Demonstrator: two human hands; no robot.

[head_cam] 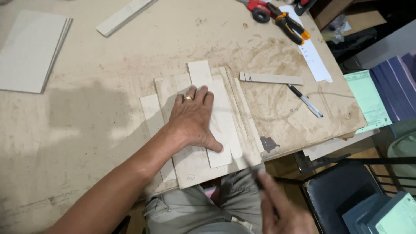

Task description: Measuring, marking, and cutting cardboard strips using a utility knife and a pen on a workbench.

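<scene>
My left hand (193, 118), a ring on one finger, presses flat on a pale cardboard strip (215, 113) that lies over a stack of larger cardboard pieces (190, 162) at the table's near edge. My right hand (281, 210) is blurred at the bottom, off the table's edge, and grips a thin dark blade-like tool (253, 171) whose tip points toward the strip's near end. Narrow cut strips (245, 113) lie just right of the stack.
A pen (305, 100) and a short cardboard piece (271, 78) lie to the right. Orange-handled pliers (289, 25) and a white paper slip (313, 54) are far right, grey boards (30, 50) far left, a long strip (123, 16) at the top. A black chair (338, 190) stands beside the table.
</scene>
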